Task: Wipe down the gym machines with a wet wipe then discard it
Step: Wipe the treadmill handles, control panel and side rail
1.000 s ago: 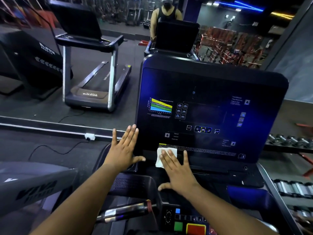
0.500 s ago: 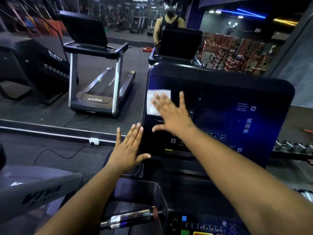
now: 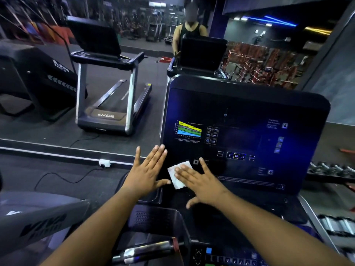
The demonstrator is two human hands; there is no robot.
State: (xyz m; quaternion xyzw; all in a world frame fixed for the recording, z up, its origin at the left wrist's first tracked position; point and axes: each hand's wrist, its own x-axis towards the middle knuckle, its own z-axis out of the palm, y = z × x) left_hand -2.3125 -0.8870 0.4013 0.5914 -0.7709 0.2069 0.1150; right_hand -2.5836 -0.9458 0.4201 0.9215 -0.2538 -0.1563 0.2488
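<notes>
Dim gym, treadmill console ahead: white wipe under flat, straight-fingered right hand; left hand spread, empty.

single head-worn view, close above the treadmill console, facing forward and down toward a mirrored wall

Console screen: "OK" legible on the lit button, about 6 o'clock from screen centre. Remaining console captions too small to read. Lettering on the treadmill deck at 10 o'clock and on the grey machine panel at 8 o'clock blurred, unreadable.
</notes>
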